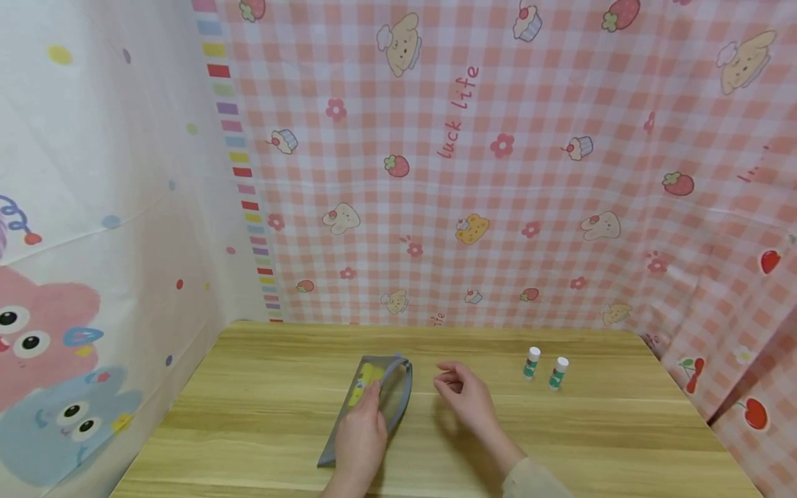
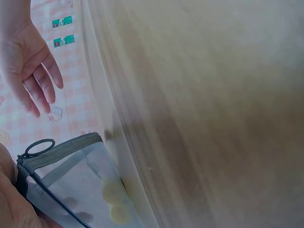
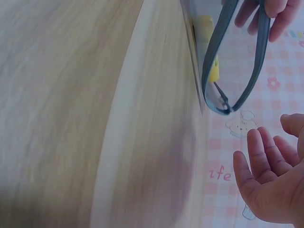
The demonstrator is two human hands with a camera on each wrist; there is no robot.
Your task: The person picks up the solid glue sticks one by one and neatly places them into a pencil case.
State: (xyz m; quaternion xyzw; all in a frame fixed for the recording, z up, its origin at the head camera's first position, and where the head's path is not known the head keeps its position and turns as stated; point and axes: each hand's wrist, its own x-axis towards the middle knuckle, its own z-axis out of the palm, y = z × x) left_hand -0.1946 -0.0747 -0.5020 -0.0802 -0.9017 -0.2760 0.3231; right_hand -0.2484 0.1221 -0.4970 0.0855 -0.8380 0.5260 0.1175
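Observation:
A grey mesh zipper pouch (image 1: 398,413) stands tilted on the table left of centre, its zipped side gaping. Yellow objects (image 1: 366,382) show through the mesh; their kind is unclear. My left hand (image 1: 362,434) grips the pouch by the edge of its opening, thumb on the near side. In the left wrist view a ring-shaped zipper pull (image 2: 40,147) hangs at one end of the zipper. My right hand (image 1: 465,395) hovers to the right of the pouch, apart from it. Its fingers are relaxed and hold nothing, as the right wrist view also shows of the palm (image 3: 273,190).
Two glue sticks with white caps and green labels, a left one (image 1: 532,363) and a right one (image 1: 558,373), stand upright at the table's right side. Behind the wooden table (image 1: 261,387) hangs a pink checked cloth (image 1: 373,200). A white printed cloth (image 1: 143,228) hangs at the left.

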